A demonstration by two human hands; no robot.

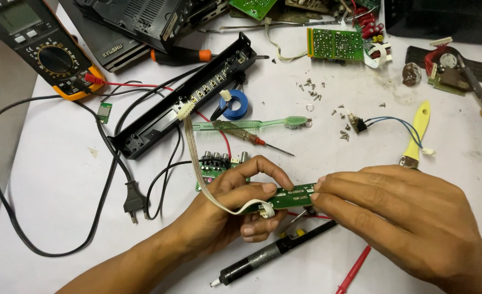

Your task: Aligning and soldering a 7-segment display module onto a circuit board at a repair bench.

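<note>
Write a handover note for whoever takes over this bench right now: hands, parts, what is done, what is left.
Left hand: holds the left end of the narrow green circuit board, beside the white plug of the flat white ribbon cable.
Right hand: fingers pinch the board's right end.
Cable runs up to the long black plastic front panel lying on the white table.
Done: board is out of the panel; loose small screws lie above.
Left: cable is not unplugged from the board.
Nearby: black desoldering pump, yellow multimeter.
</note>
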